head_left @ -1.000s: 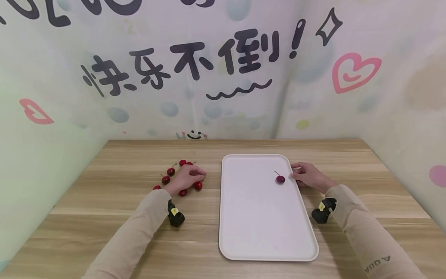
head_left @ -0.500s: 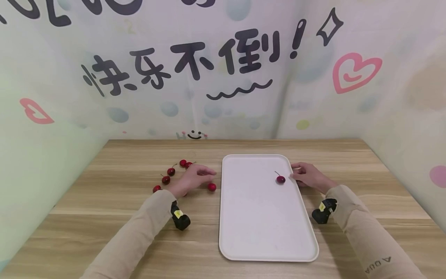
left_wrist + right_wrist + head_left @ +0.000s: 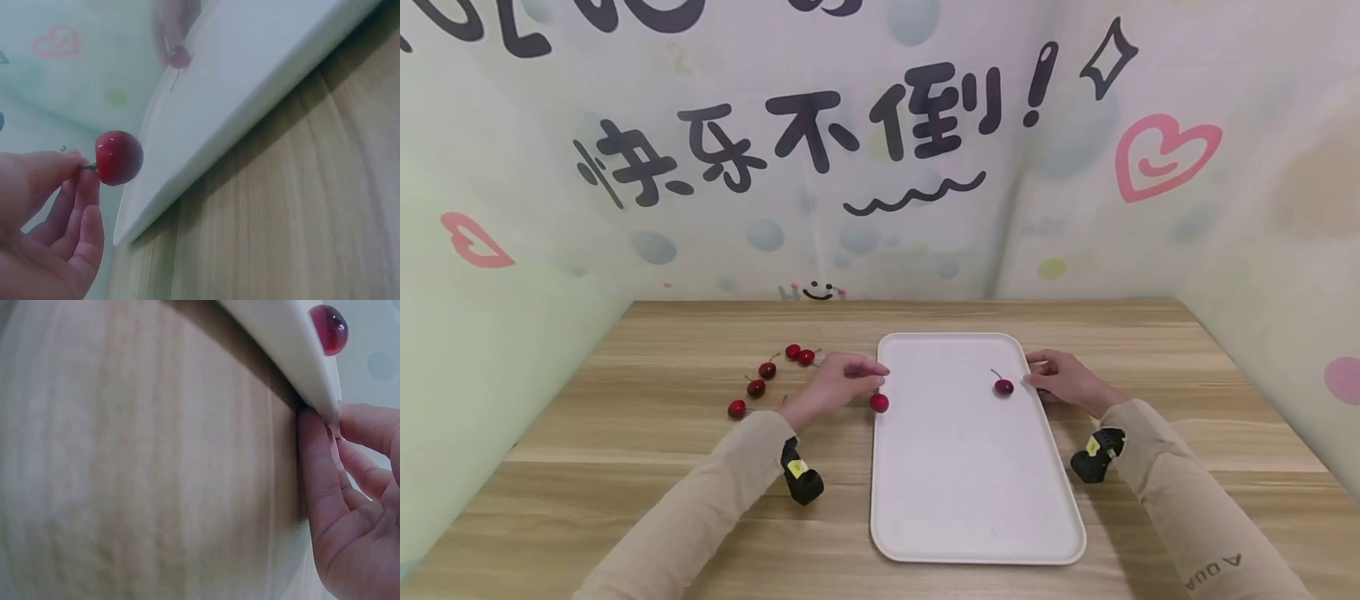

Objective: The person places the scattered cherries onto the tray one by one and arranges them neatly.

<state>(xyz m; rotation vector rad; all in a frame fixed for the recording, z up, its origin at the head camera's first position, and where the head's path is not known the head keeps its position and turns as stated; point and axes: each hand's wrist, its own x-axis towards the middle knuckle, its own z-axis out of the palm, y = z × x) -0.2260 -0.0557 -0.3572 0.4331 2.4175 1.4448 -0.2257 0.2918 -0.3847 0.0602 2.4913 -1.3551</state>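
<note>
Thumb and fingers of my left hand (image 3: 835, 385) pinch a red cherry by its short green stem. The cherry (image 3: 119, 158) hangs from the fingertips over the left rim of the white rectangular tray (image 3: 970, 475) in the head view. Another dark red cherry (image 3: 1003, 387), stem up, lies on the tray near its right side. My right hand (image 3: 1070, 382) holds the tray's right rim. In the right wrist view, that hand's fingers (image 3: 322, 475) lie on both sides of the rim's edge.
Several cherries lie on the wooden table left of the tray, among them a cherry (image 3: 737, 409) near my left sleeve. One stem pokes out from behind the left wrist. A printed cloth backdrop (image 3: 820, 242) stands behind the table (image 3: 587, 500).
My left hand has carried a cherry rightward from the group on the table to the tray's left rim. The right hand and the tray have stayed in place.
</note>
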